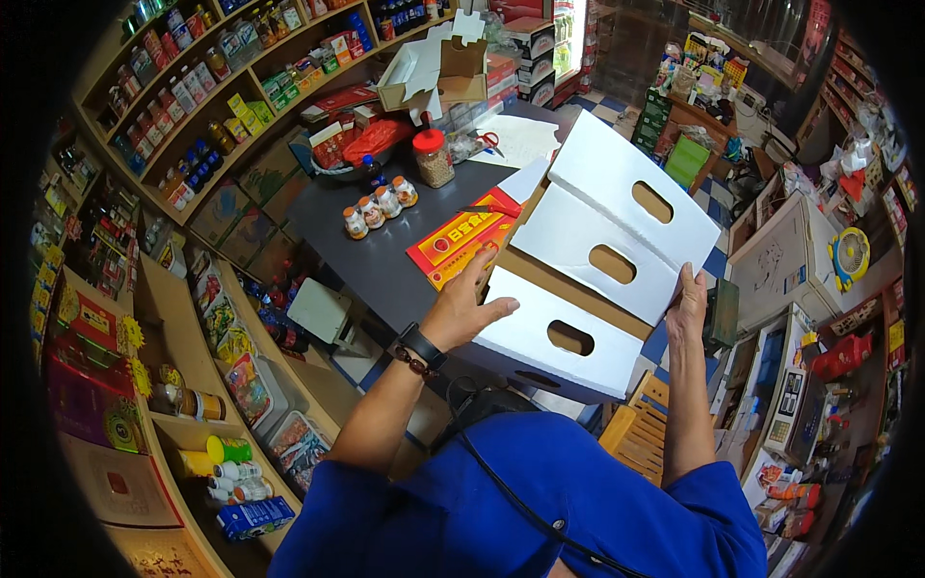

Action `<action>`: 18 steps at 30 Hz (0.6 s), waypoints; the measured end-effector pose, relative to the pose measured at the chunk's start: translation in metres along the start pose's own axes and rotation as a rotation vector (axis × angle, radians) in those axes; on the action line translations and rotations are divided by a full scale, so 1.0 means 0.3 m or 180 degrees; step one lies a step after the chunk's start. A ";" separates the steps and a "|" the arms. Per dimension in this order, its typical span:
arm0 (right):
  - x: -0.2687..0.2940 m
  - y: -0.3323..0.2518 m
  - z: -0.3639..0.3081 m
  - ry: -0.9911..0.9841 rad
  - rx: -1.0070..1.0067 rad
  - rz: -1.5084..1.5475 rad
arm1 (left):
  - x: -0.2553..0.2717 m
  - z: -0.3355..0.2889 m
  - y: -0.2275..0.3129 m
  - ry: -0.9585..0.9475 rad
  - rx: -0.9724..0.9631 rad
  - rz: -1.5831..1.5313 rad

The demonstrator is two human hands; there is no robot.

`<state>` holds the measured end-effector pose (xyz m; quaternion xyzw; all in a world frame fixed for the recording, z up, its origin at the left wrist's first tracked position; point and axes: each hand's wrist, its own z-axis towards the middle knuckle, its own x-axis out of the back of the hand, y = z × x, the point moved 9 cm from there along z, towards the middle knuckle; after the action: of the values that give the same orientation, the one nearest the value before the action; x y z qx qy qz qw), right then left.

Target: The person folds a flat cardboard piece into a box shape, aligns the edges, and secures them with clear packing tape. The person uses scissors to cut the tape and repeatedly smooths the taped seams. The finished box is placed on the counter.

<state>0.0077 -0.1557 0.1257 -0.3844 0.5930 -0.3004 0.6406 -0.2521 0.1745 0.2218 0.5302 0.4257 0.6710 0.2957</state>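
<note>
A white cardboard box (pixel 584 265) with brown inner faces and oval handle holes is tilted in front of me, by the near right side of the dark table (pixel 332 246). Its flaps stand partly apart. My left hand (pixel 464 306) grips the box's left edge, thumb over the white panel and fingers partly hidden. At the right edge, my right hand (pixel 687 306) is closed round the flaps, with the thumb on top. Beside my left hand lies a flat red and yellow package (pixel 453 249), with a dark narrow object (pixel 479 209) on it.
The table also carries a pack of small bottles (pixel 382 207), a red-lidded jar (pixel 433 159), red scissors (pixel 490 144) and an open carton (pixel 436 82). Stocked shelves (pixel 217 91) line the left. A wooden slatted chair (pixel 641 424) stands below the box, a white stool (pixel 323 310) beside the table.
</note>
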 end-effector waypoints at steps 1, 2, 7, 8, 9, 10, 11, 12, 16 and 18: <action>0.001 -0.001 0.003 0.0001 0.0013 -0.0003 | 0.006 -0.004 -0.006 0.0055 0.0021 -0.0090; 0.002 -0.004 0.006 -0.0016 0.0044 0.0026 | 0.008 -0.013 -0.010 -0.0019 0.0017 -0.0299; 0.046 -0.008 0.029 0.0174 -0.0035 0.0301 | 0.038 -0.080 -0.018 -0.0205 -0.0159 0.0069; 0.056 -0.007 0.031 0.0249 -0.0055 0.0295 | 0.039 -0.084 -0.021 -0.0158 -0.0174 0.0364; 0.066 -0.008 0.029 0.0340 -0.0044 0.0299 | 0.042 -0.086 -0.023 -0.0109 -0.0191 0.0657; 0.059 -0.006 0.027 0.0290 -0.0047 0.0297 | 0.055 -0.085 -0.021 0.0144 -0.0218 0.0439; 0.052 -0.005 0.022 0.0256 -0.0024 0.0306 | 0.054 -0.083 -0.017 0.0203 -0.0288 0.0434; 0.048 -0.004 0.015 0.0276 -0.0008 0.0308 | 0.054 -0.077 -0.016 0.0229 -0.0340 0.0440; -0.001 0.006 -0.005 0.0157 -0.0056 0.0293 | 0.061 -0.061 -0.117 0.0482 0.0441 -0.0079; -0.027 -0.003 -0.004 0.0087 0.0029 0.0316 | 0.062 -0.054 -0.140 0.0730 0.0445 -0.0162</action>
<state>0.0056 -0.1496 0.1307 -0.3475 0.6186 -0.2761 0.6483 -0.2748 0.2056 0.1919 0.4584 0.5157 0.6882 0.2244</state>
